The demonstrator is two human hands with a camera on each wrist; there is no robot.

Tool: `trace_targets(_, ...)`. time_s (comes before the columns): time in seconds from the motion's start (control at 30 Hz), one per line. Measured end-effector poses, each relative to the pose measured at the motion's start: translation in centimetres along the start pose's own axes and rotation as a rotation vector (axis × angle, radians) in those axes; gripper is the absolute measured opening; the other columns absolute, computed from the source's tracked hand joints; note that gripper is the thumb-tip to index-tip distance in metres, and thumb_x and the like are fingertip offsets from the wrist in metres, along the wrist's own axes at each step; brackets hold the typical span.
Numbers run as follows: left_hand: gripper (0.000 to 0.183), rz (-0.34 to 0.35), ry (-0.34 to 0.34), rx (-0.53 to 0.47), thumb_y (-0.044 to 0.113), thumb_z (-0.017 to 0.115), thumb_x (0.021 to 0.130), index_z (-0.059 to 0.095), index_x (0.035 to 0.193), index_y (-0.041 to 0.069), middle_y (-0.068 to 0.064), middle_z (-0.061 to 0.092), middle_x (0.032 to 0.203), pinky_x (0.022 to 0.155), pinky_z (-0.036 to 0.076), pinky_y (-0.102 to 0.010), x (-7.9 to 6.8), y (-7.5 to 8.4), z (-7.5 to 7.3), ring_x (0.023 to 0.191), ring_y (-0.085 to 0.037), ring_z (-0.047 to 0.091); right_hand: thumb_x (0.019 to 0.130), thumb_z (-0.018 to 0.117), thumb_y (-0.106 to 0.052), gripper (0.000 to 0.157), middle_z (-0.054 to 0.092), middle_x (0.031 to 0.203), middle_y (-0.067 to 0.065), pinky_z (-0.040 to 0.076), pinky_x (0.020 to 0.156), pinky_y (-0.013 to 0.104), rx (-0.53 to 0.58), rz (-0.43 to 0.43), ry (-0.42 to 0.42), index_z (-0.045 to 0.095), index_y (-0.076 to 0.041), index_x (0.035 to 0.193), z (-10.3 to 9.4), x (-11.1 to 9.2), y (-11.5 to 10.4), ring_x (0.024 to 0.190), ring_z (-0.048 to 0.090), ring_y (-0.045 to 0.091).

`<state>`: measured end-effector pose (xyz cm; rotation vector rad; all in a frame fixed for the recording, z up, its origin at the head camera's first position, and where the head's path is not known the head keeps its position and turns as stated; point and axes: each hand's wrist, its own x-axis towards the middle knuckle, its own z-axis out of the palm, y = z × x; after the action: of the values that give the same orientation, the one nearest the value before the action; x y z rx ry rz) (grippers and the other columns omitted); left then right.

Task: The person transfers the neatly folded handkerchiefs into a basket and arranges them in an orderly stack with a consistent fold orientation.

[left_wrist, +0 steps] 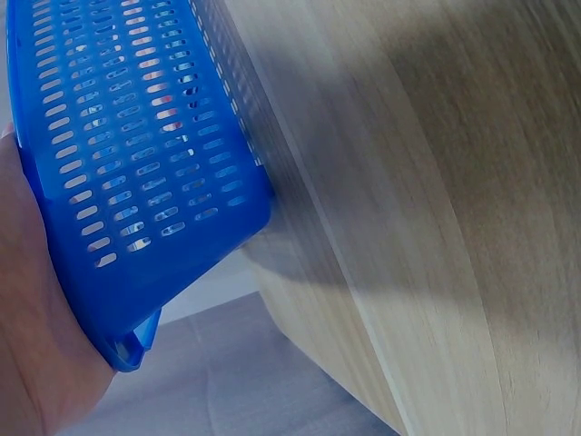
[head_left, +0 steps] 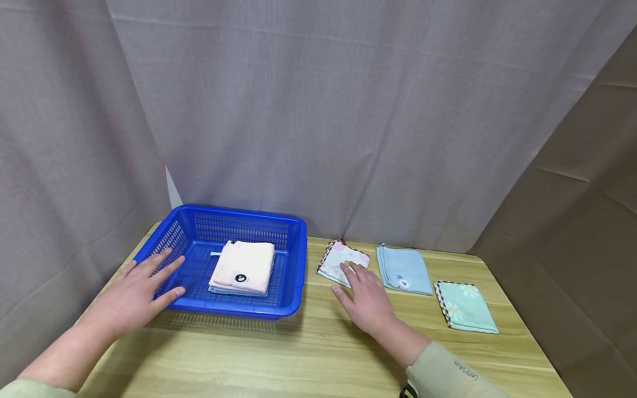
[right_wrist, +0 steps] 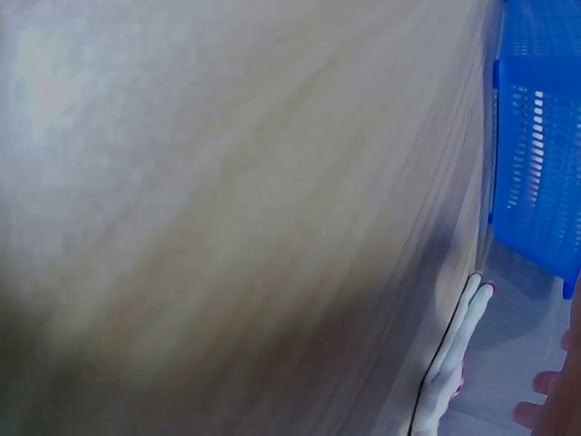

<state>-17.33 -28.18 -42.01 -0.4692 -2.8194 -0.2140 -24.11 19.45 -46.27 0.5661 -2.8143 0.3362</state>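
Hovering with the right hand point(head_left: 365, 298) just above a folded white-and-pink towel point(head_left: 338, 256), lying to the right of the basket; grasping nothing, with fingers relaxed and slightly bent. Hovering likewise with the left hand point(head_left: 131, 298), fanning released fingers at the left side of a blue plastic basket point(head_left: 297, 260); not showing clearly whether touching the rim.

Judging by the layout, apparently starting a pick-up for gathering towels into the basket. Next, probably calling for pinching the white-and-pink towel by an edge, lifting without unfolding, and clearing the basket's right wall.

Noting on that towel a dark checked border and thin, soft layers. Recording beyond it a plush-looking light-blue towel point(head_left: 408, 265) with a small corner motif, then a mint-green towel point(head_left: 470, 309) with white flowers and checked binding. Observing, inside the slotted, rectangular basket, a squarish pale pink towel point(head_left: 249, 262) bearing a round black emblem, resting on bluish folded cloth point(head_left: 234, 291). Finding underneath a smooth, wood-grained worktop point(head_left: 318, 354); behind, a creased grey curtain point(head_left: 298, 110).
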Motion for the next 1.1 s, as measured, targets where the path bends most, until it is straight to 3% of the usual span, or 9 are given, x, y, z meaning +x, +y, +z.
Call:
trace_targets(0.57,0.068,-0.001,0.002,0.002,0.055,0.054,0.097,0.044,0.15,0.014,-0.023,0.037,0.153,0.107,0.024,-0.069,0.1,0.0,0.0,0.138,-0.044,0.037,0.101,0.042,-0.055,0.066,0.048,0.145,0.022,0.033,0.111,0.055,-0.028,0.088,0.017,0.048,-0.005,0.144,0.3,0.9,2.0,0.134,0.043,0.04)
trace_targets(1.1,0.068,0.002,0.009,0.007,0.055,0.054,0.097,0.044,0.15,0.015,-0.023,0.037,0.153,0.107,0.024,-0.069,0.0,0.1,-0.1,0.137,-0.044,0.037,0.101,0.039,-0.059,0.073,0.054,0.139,0.023,0.038,0.104,0.059,-0.057,0.224,-0.008,0.052,0.001,0.139,0.3,2.1,3.0,0.126,0.051,0.043)
